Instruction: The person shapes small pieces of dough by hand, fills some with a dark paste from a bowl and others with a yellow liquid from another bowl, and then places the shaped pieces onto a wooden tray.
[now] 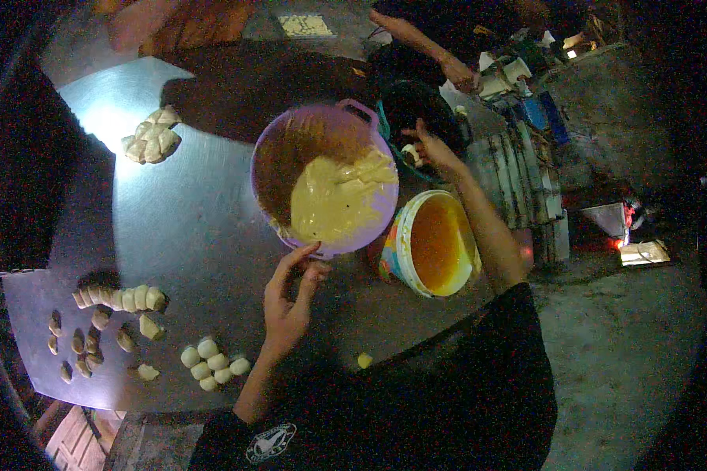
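A purple plastic basin (264, 184) with a side handle stands on the metal table, holding a thick, pale yellow batter (318, 196). My left hand (289, 302) grips its near rim, fingers bent and the thumb close by. My right hand (441, 157) reaches past the basin over a dark-lined bin (424, 106), fingers stretched apart. A small whitish piece (412, 155) shows just by those fingers; I cannot tell what it is or whether they touch it. Below my right forearm sits a white-rimmed bucket (406, 263) with orange-yellow liquid inside.
Pale dough balls (214, 363), a row of dough pieces (122, 298) and small brownish lumps (86, 345) lie at the table's left. Another dough cluster (151, 137) sits farther back. A co-worker's arm (424, 43) is at the far side. Stacked slats (518, 169) stand at right.
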The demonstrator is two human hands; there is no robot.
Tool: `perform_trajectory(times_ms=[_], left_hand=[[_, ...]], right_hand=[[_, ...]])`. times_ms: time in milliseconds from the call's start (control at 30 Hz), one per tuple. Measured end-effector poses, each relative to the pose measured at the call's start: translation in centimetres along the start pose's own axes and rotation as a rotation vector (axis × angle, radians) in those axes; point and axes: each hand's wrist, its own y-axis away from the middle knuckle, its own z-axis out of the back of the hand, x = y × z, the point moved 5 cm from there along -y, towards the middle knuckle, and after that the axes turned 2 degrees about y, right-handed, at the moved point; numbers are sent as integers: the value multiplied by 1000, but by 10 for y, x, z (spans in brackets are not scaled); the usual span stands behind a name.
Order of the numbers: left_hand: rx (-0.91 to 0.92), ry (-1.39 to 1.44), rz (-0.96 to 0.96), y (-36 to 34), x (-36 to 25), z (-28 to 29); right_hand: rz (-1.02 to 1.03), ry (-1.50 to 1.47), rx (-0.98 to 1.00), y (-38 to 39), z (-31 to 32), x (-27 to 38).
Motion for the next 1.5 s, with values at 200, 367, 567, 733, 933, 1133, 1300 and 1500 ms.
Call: perform_trajectory(times_ms=[200,367,567,733,933,1133,1300,1500], left_hand=[[35,2,-48,7,-3,-33],[46,217,381,31,-9,-57],[-53,695,471,67,-23,-97],[-8,240,98,99,-30,-118],[110,-114,-82,132,-35,-151],[-93,-109,102,168,-32,-155],[-70,-354,-13,186,-19,-139],[-150,-238,-75,220,-40,-159]], right_hand=[[298,-715,161,100,-69,42],[475,-760,102,248,-154,101],[520,-728,109,292,-138,32],[1008,297,-273,360,-116,51],[1001,-279,-120,382,-111,7],[1310,322,-370,452,-120,27],[1582,309,-281,458,-124,13],[1444,101,-84,471,-116,28]])
